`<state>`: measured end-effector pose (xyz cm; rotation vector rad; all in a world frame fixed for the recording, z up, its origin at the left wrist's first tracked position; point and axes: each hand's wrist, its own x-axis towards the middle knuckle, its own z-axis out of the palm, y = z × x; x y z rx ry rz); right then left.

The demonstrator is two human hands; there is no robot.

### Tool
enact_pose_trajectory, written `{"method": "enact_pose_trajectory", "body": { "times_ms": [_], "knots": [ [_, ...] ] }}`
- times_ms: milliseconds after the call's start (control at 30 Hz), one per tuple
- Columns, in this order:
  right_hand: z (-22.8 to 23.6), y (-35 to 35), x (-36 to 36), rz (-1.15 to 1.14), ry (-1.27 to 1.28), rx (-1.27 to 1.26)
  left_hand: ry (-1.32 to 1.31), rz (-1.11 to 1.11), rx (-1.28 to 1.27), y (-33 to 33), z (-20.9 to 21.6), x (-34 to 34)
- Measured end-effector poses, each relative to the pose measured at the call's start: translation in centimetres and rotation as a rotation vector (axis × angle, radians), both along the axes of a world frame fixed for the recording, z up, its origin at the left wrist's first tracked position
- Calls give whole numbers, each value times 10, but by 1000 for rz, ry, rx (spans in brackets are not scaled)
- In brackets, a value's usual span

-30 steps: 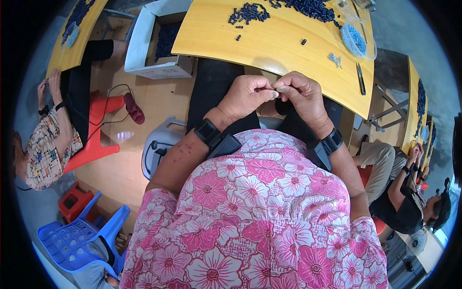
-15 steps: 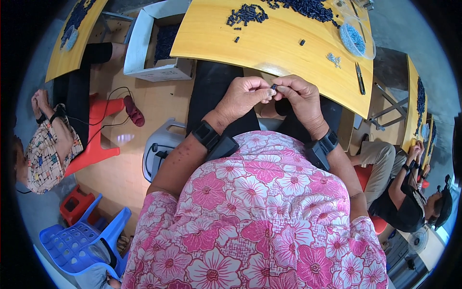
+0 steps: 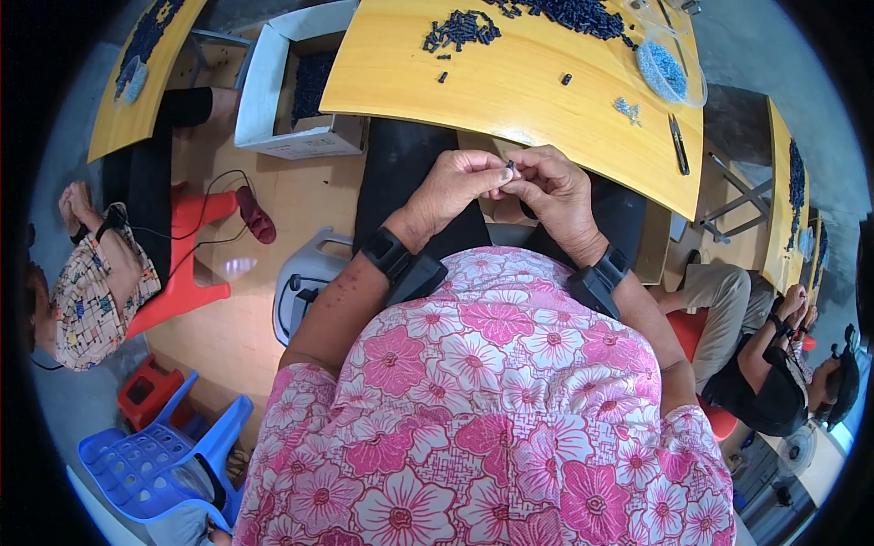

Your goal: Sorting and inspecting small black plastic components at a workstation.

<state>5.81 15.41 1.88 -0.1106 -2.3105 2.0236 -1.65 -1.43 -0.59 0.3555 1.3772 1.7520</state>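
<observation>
My left hand (image 3: 458,189) and my right hand (image 3: 557,194) meet just off the front edge of the yellow table (image 3: 401,77). Between their pinched fingertips sits a small dark plastic piece (image 3: 510,166), mostly covered by the fingers. Both hands are closed on it. On the tabletop beyond lie a pile of similar dark pieces (image 3: 462,31), a larger heap (image 3: 583,13) behind it, and a lone dark piece (image 3: 566,79). To the right are a little cluster of clear bits (image 3: 627,111) and a clear round tub of light-blue bits (image 3: 662,70).
Black-handled snips (image 3: 679,144) lie near the table's right edge. A white carton (image 3: 300,136) with dark pieces stands left of the table. A grey stool (image 3: 305,273) and a blue chair (image 3: 164,455) are at left. Other people sit on both sides.
Both hands have shifted slightly left, still pinching the small dark piece. The right hand's fingers have turned a little around it.
</observation>
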Motion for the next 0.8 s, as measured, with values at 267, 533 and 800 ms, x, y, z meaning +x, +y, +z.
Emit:
{"method": "enact_pose_trajectory", "body": {
  "times_ms": [267,533,800],
  "knots": [
    [3,-5,-1,-14,30,40,-148,46,70,1,-1,2],
    [2,-4,-1,-56,-34,-6,-102,30,35,0,1,0],
    [10,-1,-4,4,81,383,-134,35,35,0,0,-2]
  ]
}}
